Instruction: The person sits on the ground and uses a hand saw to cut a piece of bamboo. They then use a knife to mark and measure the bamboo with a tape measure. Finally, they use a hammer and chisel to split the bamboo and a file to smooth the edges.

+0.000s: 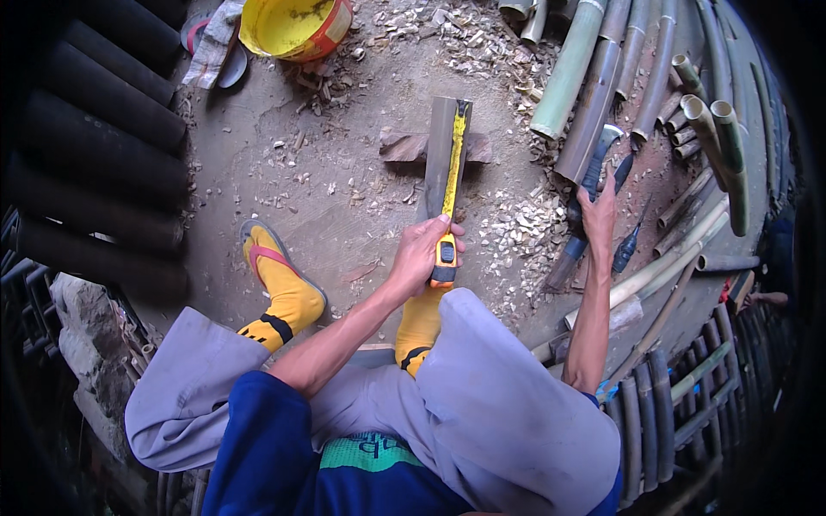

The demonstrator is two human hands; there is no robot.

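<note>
My left hand [422, 251] is closed around a yellow-and-black tape measure [445, 258]. The fingers also wrap the near end of a split bamboo piece [439, 142]. The yellow blade runs out along the bamboo to its far end. Under that far part lies a reddish-brown wooden block [403, 146]. My right hand [598, 211] reaches in among tools at the right, thumb and forefinger apart. Close to its fingers are a hatchet [594, 163] with a dark handle and a slim dark-handled tool [625, 170]. Whether the fingers touch either one is unclear.
Bamboo poles [572, 69] lie at the far right, with cut tubes [730, 146] beside them. Wood chips [508, 228] litter the ground. A yellow bucket [297, 30] stands far left, near large dark tubes [95, 155]. Another pointed dark tool [628, 249] lies right of my wrist.
</note>
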